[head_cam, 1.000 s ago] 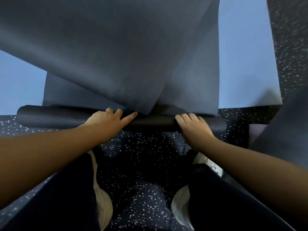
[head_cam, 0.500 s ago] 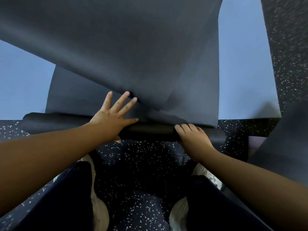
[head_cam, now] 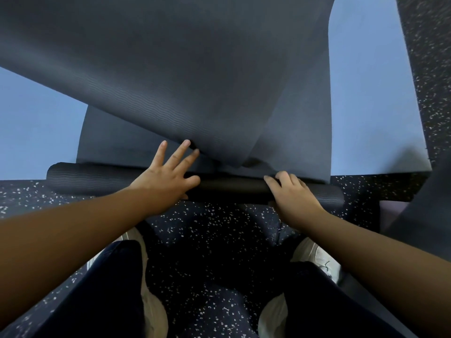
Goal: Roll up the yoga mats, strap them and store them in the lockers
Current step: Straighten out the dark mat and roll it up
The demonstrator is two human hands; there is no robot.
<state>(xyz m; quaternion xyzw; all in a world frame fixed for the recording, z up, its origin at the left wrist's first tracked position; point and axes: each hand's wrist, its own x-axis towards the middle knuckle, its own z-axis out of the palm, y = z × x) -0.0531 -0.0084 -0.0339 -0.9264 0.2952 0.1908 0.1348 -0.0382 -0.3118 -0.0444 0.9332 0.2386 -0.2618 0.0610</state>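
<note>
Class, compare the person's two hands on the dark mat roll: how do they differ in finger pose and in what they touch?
The left hand has its fingers straight and spread, while the right hand has its fingers curled. The left hand's fingertips reach past the mat roll toward the lifted dark sheet; the right hand's fingers stay hooked over the roll's top. Both rest on the same roll.

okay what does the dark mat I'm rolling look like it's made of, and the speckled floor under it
Dark mat: probably foam or soft rubber, matte, with fine wavy ribbing; it bends and rolls without creasing. Floor: looks like rubber gym flooring, dull dark with scattered pale flecks. Neither is certain from looks alone.
</note>
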